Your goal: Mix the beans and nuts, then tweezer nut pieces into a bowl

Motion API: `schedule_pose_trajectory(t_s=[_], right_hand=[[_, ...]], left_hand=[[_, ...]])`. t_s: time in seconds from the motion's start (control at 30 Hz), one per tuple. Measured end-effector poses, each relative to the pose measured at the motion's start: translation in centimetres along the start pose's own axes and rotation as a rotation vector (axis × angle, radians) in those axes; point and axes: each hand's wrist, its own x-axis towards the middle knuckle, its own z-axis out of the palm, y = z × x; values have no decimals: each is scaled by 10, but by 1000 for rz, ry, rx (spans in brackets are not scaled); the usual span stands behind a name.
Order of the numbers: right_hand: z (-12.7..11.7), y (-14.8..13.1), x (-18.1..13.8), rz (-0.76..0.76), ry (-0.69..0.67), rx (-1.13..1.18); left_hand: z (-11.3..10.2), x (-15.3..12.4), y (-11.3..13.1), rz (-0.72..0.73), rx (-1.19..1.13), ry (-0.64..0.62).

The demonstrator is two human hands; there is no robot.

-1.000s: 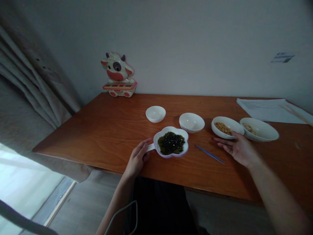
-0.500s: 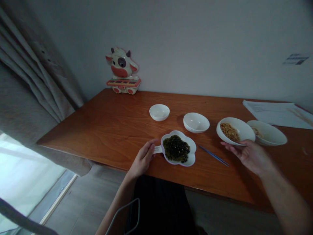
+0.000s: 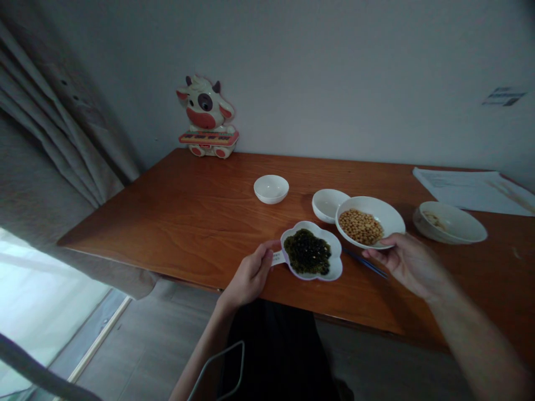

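Note:
My left hand (image 3: 252, 274) is closed around the short handle of a white flower-shaped dish (image 3: 335, 262). Dark green shredded seaweed (image 3: 308, 252) with pale flecks fills its middle. In my right hand (image 3: 407, 265) is a white bowl (image 3: 392, 214), gripped by its near right rim and tilted toward me. Soybeans (image 3: 360, 225), or similar small yellow beans, lie heaped at its left side. The held bowl partly covers a small white bowl (image 3: 328, 205) behind it. Below it, a pair of blue chopsticks (image 3: 368, 263) rests on the table, partly hidden.
Another small white bowl (image 3: 271, 189) stands farther back. At the right, a larger white bowl (image 3: 463, 223) holds some pale pieces. Papers (image 3: 468, 186) lie behind it on the wooden table (image 3: 167, 223). A cow-shaped toy keyboard (image 3: 208, 120) stands at the back left corner.
My right hand has carried the bowl of beans left, from beside the larger bowl to near the flower-shaped dish. My left hand and the dish have shifted slightly right.

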Motion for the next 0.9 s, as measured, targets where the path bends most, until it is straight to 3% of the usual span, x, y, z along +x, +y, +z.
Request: schedule_pose_trajectory(t_s=[0.07,0.23,0.9], right_hand=[[14,-2,-9,38,0,74],[31,0,-15,-32,-40,88],[40,23,-3,-381,-74,-179]], left_hand=[[0,1,1,6,18,5],[0,1,-1,2,44,16],[0,-2,-1,58,141,13]])
